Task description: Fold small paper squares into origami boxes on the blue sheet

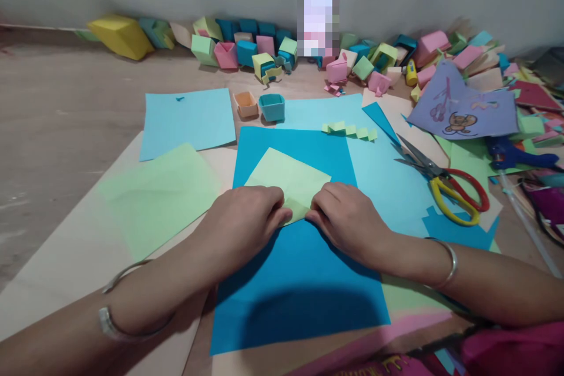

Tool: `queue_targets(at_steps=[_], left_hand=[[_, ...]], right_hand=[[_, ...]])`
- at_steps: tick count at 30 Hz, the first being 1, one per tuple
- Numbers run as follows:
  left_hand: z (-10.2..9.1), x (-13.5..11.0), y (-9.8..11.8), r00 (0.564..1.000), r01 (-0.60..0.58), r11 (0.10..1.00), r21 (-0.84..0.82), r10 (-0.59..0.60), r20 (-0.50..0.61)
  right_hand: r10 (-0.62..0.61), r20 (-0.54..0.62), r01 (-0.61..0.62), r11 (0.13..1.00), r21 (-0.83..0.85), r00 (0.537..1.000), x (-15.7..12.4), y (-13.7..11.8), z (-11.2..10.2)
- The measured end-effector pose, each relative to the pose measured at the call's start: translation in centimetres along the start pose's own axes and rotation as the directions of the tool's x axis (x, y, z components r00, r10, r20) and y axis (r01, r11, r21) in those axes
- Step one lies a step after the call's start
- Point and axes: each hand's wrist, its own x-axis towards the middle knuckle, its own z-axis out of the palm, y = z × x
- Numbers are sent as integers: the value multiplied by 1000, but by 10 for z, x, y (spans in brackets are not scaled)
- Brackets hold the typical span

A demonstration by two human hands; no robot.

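Observation:
A pale green sheet of paper (288, 173) lies over a dark blue sheet (304, 282). Its near edge is folded up a little between my two hands. My left hand (247, 217) pinches that edge on the left, thumb against curled fingers. On the right, my right hand (346, 217) grips the same edge in a like pinch. The fingertips partly hide the fold. Left of my left hand rests another light green sheet (163, 200). Scissors (440, 179) with red and yellow handles lie to the right of my right hand.
Small folded paper boxes (247, 53) line the wall. An orange box (245, 104) and a teal box (272, 107) stand behind the sheets. A zigzag green strip (350, 131), a purple pouch-like piece (467, 106) and a blue glue gun (520, 154) lie at right.

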Motion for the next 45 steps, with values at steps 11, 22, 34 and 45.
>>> queue_targets(at_steps=[11,22,34,45], left_hand=[[5,-1,3,1000,10,994,111,-7,-26],[-1,1,3,997,49,987,153,-56,43],[2,-4,-1,1000,21,991,131,-24,15],[0,-3,0,997,10,997,76,-16,75]], right_hand=[[40,23,-39,999,-10,999,2,-1,-2],[59,109,-61,998,18,992,5,-3,-11],[78,164,-86,996,40,983,7,-2,-14],[89,181,-111,987,116,979,6,0,-15]])
